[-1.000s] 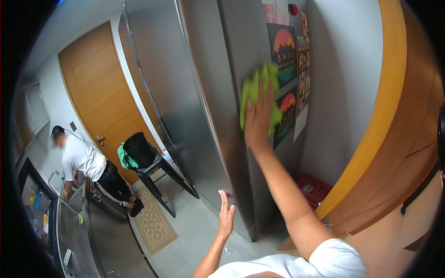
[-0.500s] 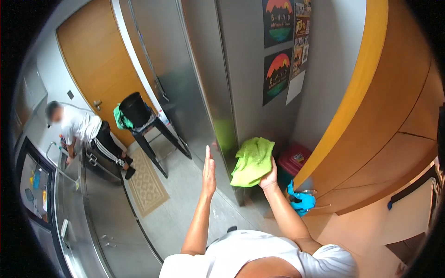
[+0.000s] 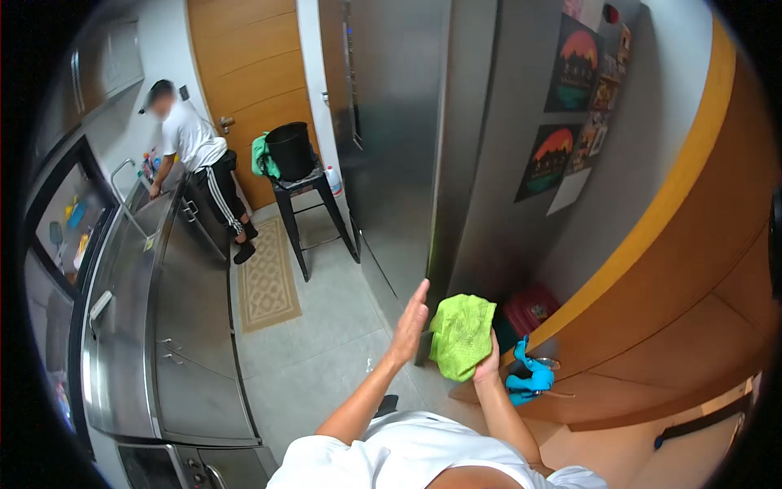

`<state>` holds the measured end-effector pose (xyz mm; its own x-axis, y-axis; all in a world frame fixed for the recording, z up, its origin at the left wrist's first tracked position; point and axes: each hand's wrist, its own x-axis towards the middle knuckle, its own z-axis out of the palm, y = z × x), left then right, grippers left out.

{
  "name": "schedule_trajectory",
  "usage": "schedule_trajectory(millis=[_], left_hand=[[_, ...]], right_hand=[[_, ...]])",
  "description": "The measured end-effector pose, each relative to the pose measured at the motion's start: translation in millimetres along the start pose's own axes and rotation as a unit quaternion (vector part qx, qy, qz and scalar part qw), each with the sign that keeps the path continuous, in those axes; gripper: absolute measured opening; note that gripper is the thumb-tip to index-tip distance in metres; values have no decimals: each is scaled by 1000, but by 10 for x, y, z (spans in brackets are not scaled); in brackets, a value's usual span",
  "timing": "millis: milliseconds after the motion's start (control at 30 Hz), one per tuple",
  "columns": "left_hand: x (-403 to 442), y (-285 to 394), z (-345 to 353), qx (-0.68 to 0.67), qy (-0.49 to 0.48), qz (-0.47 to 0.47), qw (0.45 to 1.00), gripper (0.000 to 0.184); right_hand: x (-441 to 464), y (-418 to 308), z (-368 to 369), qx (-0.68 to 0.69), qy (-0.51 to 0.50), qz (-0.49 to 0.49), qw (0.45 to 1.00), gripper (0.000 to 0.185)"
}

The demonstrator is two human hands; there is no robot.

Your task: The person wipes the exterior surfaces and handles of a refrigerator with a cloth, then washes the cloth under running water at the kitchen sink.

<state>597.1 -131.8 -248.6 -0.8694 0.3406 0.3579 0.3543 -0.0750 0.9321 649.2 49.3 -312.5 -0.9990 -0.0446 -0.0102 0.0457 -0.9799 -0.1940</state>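
A lime-green cloth [image 3: 463,336] lies bunched over my right hand [image 3: 488,359], which grips it from beneath and along its right side. Most of that hand's fingers are hidden by the fabric. My left hand [image 3: 410,326] is held up edge-on, fingers straight and together, with nothing in it. It is just left of the cloth and apart from it. Beyond both hands stands a tall stainless-steel refrigerator [image 3: 399,155], its side panel carrying posters [image 3: 547,161].
Bright blue gloves [image 3: 531,376] hang at the wooden panel's edge [image 3: 643,228] on my right. A dark red container [image 3: 529,310] is behind it. Left, a person [image 3: 195,143] bends over a sink in the steel counter [image 3: 122,326]. A black bucket [image 3: 291,153] rests on a stool [image 3: 305,204].
My view has turned left, showing more of the counter and the person. My right hand still holds the cloth, now lower in view. My left hand has tilted rightward, closer to the cloth.
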Motion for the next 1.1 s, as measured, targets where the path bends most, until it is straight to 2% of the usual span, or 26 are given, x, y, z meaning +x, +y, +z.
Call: schedule_trajectory(millis=[100, 133, 267, 367, 400, 500, 533, 633, 667, 767, 800, 833, 900, 967, 1033, 1100], left_hand=[[-98, 186, 135, 54, -21, 61, 996, 57], [-129, 247, 180, 64, -34, 44, 996, 55], [-196, 149, 269, 204, -112, 58, 971, 63], [-237, 185, 360, 243, -101, 81, 961, 78], [-245, 141, 390, 260, -78, 87, 958, 90], [-190, 225, 323, 206, 5, 153, 966, 92], [-161, 292, 285, 204, 24, 169, 964, 86], [-23, 335, 187, 121, 95, 188, 970, 76], [48, 359, 133, 73, 123, 204, 969, 64], [377, 467, -27, -153, 179, 131, 963, 56], [523, 802, -89, -338, 205, 113, 912, 54], [687, 1023, -191, -459, 202, 92, 860, 58], [1027, 1265, -527, -584, 125, 122, 793, 59], [1333, 1860, -774, -576, 139, 220, 775, 60], [1728, 2386, -855, -476, 201, 389, 763, 64], [2185, 2745, -789, -340, 190, 460, 798, 73]], right_hand=[[33, 35, 82, -29, 9, 15, 999, 49], [33, 40, 125, -37, 14, 21, 999, 52], [24, 57, 228, -102, 6, 46, 994, 70], [-5, 89, 487, -162, -23, 111, 980, 78], [-22, 135, 687, -236, 4, 117, 965, 83], [63, 197, 928, -290, -40, 127, 948, 94], [98, 214, 1021, -320, -54, 118, 938, 95], [149, 287, 1369, -410, -104, 80, 903, 98], [160, 340, 1571, -438, -129, 60, 888, 98], [368, 363, 1839, -454, -188, 9, 871, 93], [450, 312, 1968, -451, -193, -17, 871, 92], [538, 241, 2118, -448, -197, -42, 871, 90], [713, 153, 2414, -495, -218, -212, 814, 68], [890, 64, 2665, -586, -179, -362, 703, 64], [1090, 6, 2863, -631, -169, -457, 604, 63], [1309, -44, 3034, -661, -145, -526, 515, 63]])
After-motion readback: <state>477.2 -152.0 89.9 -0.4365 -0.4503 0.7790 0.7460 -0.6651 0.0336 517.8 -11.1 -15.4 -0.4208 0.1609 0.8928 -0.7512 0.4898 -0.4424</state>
